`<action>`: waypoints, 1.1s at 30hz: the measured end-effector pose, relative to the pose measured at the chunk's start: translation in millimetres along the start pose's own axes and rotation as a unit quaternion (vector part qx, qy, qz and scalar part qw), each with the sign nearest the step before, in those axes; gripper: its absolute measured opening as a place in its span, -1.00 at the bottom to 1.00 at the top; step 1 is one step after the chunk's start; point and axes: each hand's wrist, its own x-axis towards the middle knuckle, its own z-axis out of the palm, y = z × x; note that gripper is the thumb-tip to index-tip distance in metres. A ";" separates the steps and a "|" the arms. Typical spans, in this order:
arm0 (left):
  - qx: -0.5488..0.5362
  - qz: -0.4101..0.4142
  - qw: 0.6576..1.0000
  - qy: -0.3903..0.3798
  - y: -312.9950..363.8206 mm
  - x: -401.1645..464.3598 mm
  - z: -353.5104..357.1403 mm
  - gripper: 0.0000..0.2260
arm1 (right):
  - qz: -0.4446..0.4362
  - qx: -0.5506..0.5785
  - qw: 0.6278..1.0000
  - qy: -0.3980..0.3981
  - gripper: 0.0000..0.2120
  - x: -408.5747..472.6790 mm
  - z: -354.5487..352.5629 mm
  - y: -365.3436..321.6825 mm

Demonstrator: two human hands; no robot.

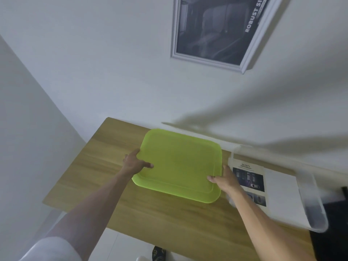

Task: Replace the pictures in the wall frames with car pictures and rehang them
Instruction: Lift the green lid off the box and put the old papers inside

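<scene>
A lime-green tray [180, 162] lies flat on the wooden table [90, 166]. My left hand [134, 163] grips its left rim, thumb on top. My right hand [226, 178] grips its right rim near the front corner. A white-framed car picture [212, 29] with the word "ROBUST" hangs tilted on the wall above. To the right of the tray lies a printed sheet headed "SAFETY" [250, 178] with car photos, resting on white paper inside a clear plastic bin [314, 206].
The table's back edge runs along the white wall [113, 72]. A dark object [335, 232] stands at the table's right end. Pale floor and a patterned slipper [159, 254] show below the front edge.
</scene>
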 end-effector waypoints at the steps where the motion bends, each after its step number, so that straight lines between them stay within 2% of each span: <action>1: -0.004 0.009 1.000 0.001 4.8 -0.3 5.3 0.24 | -0.005 0.003 1.000 0.010 -0.17 -0.6 -8.3 2.3; 3: -0.009 0.033 0.999 0.000 18.3 -6.0 18.5 0.23 | -0.010 0.013 1.000 0.027 -0.12 -3.1 -27.7 9.3; 8: -0.021 0.065 0.998 -0.017 59.0 -40.8 70.2 0.25 | -0.014 0.047 0.997 0.060 -0.24 -9.6 -87.3 47.3; 12: -0.015 0.076 0.996 -0.031 90.2 -79.0 132.1 0.15 | 0.006 0.060 0.996 0.072 -0.24 -10.2 -144.2 92.9; 16: -0.001 0.083 0.995 -0.051 120.6 -116.2 200.7 0.16 | 0.035 0.073 0.994 0.069 -0.21 -4.6 -207.8 148.5; 20: 0.019 0.094 0.994 -0.054 145.3 -142.5 259.2 0.07 | 0.050 0.082 0.991 0.090 -0.33 -1.8 -257.0 183.9; 23: 0.031 0.087 0.995 -0.046 157.7 -158.6 290.3 0.01 | 0.046 0.067 0.992 0.099 -0.43 -1.7 -280.0 197.7; 27: 0.061 0.087 0.994 -0.028 166.0 -172.5 311.9 -0.07 | 0.040 0.043 0.994 0.091 -0.40 5.0 -292.6 211.4; 33: 0.078 0.068 0.995 -0.017 153.2 -156.1 317.1 0.02 | 0.039 0.033 0.997 0.063 -0.33 13.4 -291.4 219.3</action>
